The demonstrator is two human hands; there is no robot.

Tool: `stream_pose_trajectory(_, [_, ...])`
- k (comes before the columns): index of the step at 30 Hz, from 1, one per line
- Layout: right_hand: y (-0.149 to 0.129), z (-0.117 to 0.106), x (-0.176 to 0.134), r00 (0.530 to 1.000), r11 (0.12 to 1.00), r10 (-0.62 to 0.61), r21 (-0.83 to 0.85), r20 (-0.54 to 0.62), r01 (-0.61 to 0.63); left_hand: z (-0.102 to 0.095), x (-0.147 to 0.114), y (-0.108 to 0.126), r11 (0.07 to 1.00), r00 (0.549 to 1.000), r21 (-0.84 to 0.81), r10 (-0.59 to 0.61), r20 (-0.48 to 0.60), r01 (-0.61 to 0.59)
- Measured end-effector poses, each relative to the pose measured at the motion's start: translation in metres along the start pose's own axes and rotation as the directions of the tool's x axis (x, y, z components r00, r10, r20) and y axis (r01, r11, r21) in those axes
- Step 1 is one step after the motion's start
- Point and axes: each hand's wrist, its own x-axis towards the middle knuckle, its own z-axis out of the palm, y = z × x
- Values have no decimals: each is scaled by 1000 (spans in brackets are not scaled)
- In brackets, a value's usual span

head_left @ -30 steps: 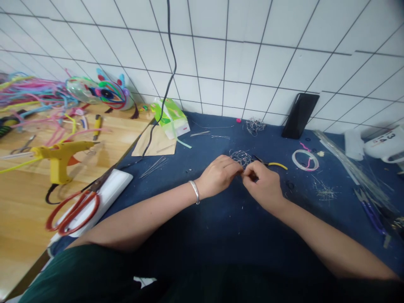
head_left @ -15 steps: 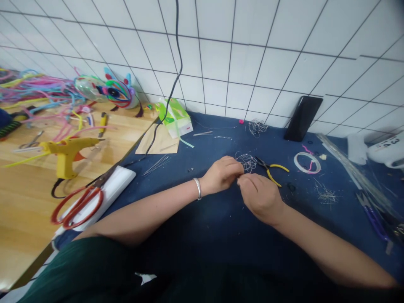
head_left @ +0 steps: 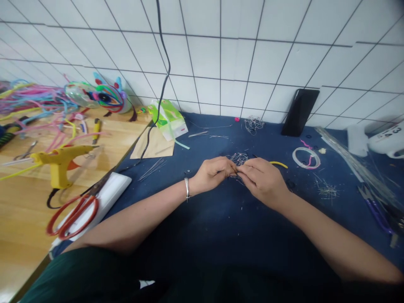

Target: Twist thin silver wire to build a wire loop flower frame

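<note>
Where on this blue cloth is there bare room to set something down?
The widest bare patch of the blue cloth lies between the two forearms, below the left hand and right hand. Another lies between the red scissors and the left forearm. It is crowded behind the hands: a wire tangle, yellow-handled pliers, and wire scraps to the right.

I see a matt dark-blue cloth surface (head_left: 202,219), with pale smooth wood (head_left: 19,210) beside it. The wire tangle (head_left: 239,158) looks like thin bright metal, though it is blurred. The wall tiles (head_left: 240,54) are glossy white; the scissors' handles (head_left: 71,214) are shiny red plastic.
</note>
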Motion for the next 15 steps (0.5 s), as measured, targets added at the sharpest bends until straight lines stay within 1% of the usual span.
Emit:
stream_pose_trajectory(3, [0, 0, -2, 999, 998, -50, -41, -13, 49, 0, 0, 0, 1000, 1000, -8, 1, 12, -1])
stream_pose_trajectory(6, [1, 0, -2, 997, 996, -75, -39, -7, 74, -1, 1, 0, 1000, 999, 19, 10, 42, -11])
stream_pose_trajectory(11, [1, 1, -2, 995, 996, -87, -23, 53, 89, -3, 4, 1, 996, 990, 81, 27, 137, -39])
stream_pose_trajectory(15, [0, 4, -1, 994, 997, -67, -21, 89, 69, -5, 6, 1, 993, 978, 104, 35, 207, -58])
